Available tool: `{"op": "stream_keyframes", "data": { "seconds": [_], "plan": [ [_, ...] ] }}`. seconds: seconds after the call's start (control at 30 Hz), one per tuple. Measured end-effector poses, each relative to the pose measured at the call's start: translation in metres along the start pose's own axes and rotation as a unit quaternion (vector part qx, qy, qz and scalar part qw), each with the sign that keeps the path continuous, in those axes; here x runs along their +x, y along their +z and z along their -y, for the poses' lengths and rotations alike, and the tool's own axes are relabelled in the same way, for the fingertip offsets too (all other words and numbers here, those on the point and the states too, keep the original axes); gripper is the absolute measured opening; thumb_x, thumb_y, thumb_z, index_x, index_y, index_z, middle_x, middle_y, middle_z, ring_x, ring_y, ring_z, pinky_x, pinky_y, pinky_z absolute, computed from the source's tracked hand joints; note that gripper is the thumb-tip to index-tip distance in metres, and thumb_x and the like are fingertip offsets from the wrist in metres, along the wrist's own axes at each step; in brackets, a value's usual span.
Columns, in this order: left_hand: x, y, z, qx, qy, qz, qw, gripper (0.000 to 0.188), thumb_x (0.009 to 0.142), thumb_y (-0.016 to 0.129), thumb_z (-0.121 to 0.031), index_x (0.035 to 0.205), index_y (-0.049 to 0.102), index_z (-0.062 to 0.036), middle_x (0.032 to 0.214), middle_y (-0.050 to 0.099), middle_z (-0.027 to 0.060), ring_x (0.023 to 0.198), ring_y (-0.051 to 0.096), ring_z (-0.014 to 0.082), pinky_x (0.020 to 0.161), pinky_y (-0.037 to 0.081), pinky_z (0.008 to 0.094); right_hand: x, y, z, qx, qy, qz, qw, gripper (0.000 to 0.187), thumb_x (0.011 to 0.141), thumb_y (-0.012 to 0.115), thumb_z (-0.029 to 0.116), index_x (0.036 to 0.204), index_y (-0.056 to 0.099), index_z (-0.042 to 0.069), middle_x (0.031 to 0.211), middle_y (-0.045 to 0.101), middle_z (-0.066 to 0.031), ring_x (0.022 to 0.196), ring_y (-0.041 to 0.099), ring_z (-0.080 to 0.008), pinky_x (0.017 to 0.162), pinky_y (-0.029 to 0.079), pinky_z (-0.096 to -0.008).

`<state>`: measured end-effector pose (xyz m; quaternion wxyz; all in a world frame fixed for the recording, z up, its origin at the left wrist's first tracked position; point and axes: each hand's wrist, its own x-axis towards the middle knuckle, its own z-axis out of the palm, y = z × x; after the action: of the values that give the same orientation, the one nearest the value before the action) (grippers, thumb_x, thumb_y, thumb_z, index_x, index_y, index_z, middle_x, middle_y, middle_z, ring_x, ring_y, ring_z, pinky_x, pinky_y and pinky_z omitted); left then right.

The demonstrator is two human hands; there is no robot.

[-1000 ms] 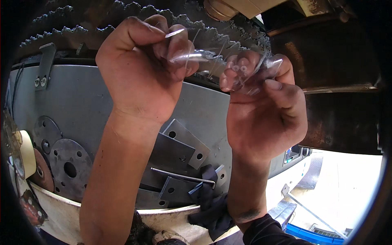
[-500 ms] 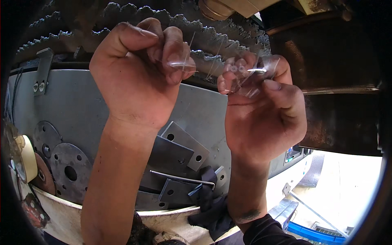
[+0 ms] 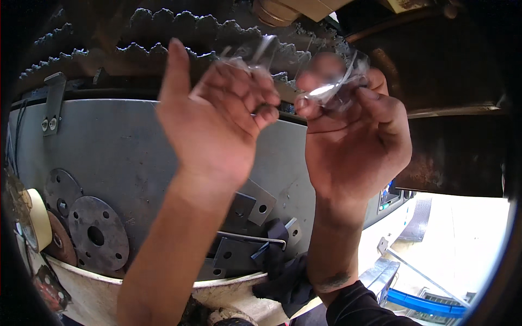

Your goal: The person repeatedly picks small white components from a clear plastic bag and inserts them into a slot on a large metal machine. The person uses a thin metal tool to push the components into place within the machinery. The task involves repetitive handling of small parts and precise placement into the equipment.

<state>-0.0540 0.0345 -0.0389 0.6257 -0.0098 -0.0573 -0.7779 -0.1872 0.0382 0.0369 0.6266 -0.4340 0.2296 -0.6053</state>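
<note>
My left hand (image 3: 217,119) is raised, its thumb standing apart and its fingers loosely bent; motion blurs it. Against the tips of those fingers shows a clear, shiny plastic film (image 3: 263,51); whether they grip it I cannot tell. My right hand (image 3: 359,136) is raised beside it, palm toward me. Between its thumb and forefinger is pinched a clear, crinkled plastic piece (image 3: 337,87), its fingers showing through. Glare hides its exact shape, and I cannot make out whether the two plastic parts are joined.
Jagged-edged dark metal (image 3: 179,49) crosses behind the hands. Below, a grey panel (image 3: 125,141) stands behind round flange plates (image 3: 111,244), drilled rectangular plates (image 3: 236,252) and a hex key (image 3: 255,237). A dark cloth (image 3: 288,288) hangs over a pale rim (image 3: 98,280). A tape roll (image 3: 41,220) is at left.
My left hand has shifted right, its thumb lifting and its fingers loosening from their earlier pinch at the plastic. My right hand keeps its pinch, nearly in place.
</note>
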Motion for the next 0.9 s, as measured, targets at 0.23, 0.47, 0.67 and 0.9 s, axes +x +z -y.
{"op": "stream_keyframes", "data": {
  "seconds": [0.23, 0.47, 0.67, 0.9],
  "plan": [
    [-0.026, 0.048, 0.075, 0.182, 0.014, -0.195, 0.964, 0.07, 0.092, 0.024, -0.065, 0.104, 0.058, -0.0052, 0.104, 0.06, 0.0095, 0.101, 0.054, 0.0204, 0.089, 0.037, 0.0328, 0.004, 0.021, 0.014, -0.072, 0.047, -0.081, 0.993, 0.028, 0.085, 0.038, 0.012, 0.102, 0.051, -0.006, 0.108, 0.059, -0.0291, 0.096, 0.063, -0.0401, 0.075, 0.057, -0.041],
    [-0.02, 0.052, 0.063, 0.32, 0.166, -0.095, 0.928, 0.044, 0.097, 0.033, -0.041, 0.115, 0.052, -0.0048, 0.094, 0.064, 0.006, 0.084, 0.062, 0.0151, 0.073, 0.047, 0.0281, 0.0, 0.024, 0.025, -0.168, 0.074, -0.119, 0.976, 0.023, 0.084, 0.041, 0.008, 0.1, 0.05, -0.005, 0.09, 0.063, -0.0214, 0.075, 0.066, -0.0299, 0.068, 0.056, -0.0364],
    [-0.02, 0.063, 0.051, 0.305, 0.2, -0.168, 0.916, 0.027, 0.093, 0.05, -0.027, 0.104, 0.059, -0.0043, 0.091, 0.065, 0.007, 0.078, 0.063, 0.0153, 0.068, 0.049, 0.0285, 0.004, 0.029, 0.036, -0.298, 0.098, -0.091, 0.945, 0.024, 0.085, 0.043, 0.011, 0.101, 0.051, -0.005, 0.092, 0.062, -0.0168, 0.074, 0.063, -0.0237, 0.061, 0.05, -0.0305],
    [-0.014, 0.048, 0.042, 0.282, 0.189, -0.2, 0.919, 0.026, 0.091, 0.056, -0.03, 0.093, 0.062, -0.0043, 0.074, 0.063, 0.0054, 0.061, 0.059, 0.0141, 0.055, 0.042, 0.0251, -0.01, 0.055, 0.045, -0.436, -0.072, -0.068, 0.894, 0.03, 0.088, 0.047, 0.022, 0.107, 0.053, -0.001, 0.101, 0.062, -0.0145, 0.079, 0.058, -0.0208, 0.067, 0.046, -0.0284]
  ]
}}
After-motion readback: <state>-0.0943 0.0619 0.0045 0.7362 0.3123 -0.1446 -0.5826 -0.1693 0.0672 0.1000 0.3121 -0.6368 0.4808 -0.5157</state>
